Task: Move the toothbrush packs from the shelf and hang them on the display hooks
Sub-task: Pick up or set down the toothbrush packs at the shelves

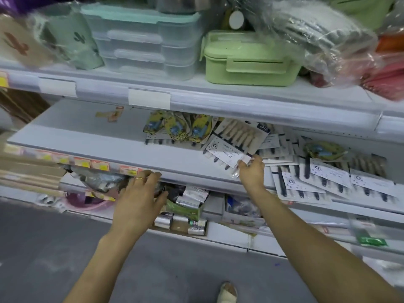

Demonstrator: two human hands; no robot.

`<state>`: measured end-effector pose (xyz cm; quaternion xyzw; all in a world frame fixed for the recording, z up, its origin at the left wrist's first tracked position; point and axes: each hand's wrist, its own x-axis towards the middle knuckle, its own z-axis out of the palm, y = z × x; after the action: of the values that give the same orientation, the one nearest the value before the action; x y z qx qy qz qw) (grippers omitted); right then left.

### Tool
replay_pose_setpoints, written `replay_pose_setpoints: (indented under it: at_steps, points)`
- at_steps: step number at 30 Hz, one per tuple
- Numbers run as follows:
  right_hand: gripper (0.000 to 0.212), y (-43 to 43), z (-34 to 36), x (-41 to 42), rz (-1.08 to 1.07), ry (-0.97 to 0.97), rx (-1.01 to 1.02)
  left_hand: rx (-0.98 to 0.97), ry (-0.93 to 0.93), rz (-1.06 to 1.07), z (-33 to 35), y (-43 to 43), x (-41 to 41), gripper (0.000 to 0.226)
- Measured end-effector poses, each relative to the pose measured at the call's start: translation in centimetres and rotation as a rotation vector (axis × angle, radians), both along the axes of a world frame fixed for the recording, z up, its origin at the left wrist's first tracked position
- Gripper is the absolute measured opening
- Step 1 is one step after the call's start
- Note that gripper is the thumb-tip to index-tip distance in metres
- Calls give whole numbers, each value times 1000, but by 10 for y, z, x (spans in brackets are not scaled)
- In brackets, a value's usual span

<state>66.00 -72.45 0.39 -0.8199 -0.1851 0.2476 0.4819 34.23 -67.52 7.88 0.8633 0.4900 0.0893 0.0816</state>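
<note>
Several toothbrush packs [328, 178] with white cards and dark handles lie in a loose heap on the right of the grey middle shelf [87, 136]. My right hand [251, 171] pinches the lower corner of one pack [236, 143], which is tilted up off the heap. Yellow cartoon toothbrush packs [177, 127] hang or lean at the back of the shelf. My left hand [140, 193] hovers with spread fingers at the shelf's front edge, holding nothing. No display hooks are plainly visible.
The upper shelf carries a green lunch box [249, 60], stacked clear containers [144, 44] and wrapped goods. Below the middle shelf sit small boxes [185, 211] and a pink basin [87, 202]. The grey floor and a sandalled foot [227, 291] are beneath me.
</note>
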Motion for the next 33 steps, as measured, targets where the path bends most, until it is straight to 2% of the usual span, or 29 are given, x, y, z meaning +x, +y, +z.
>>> replay_pose_setpoints:
  at_steps: [4, 7, 12, 16, 24, 28, 33]
  points:
    - [52, 17, -13, 4, -164, 201, 134, -13, 26, 36, -1, 8, -20, 53]
    - [52, 28, -14, 1, -225, 268, 226, -18, 16, 51, 0, 10, -28, 51]
    - [62, 46, -12, -9, -246, 329, 332, -43, 25, 54, -6, 11, -32, 49]
    - [44, 37, -2, -9, -281, 336, 363, -62, -11, 19, -14, 12, -29, 45]
    - [36, -96, 26, 5, -339, 260, 487, -128, -58, -152, -38, 6, 22, 50]
    - [28, -172, 28, 19, -403, 211, 457, -142, -60, -246, -40, -11, 60, 52]
    - [30, -228, 17, 49, -462, 230, 435, -166, -44, -276, -42, -36, 94, 48]
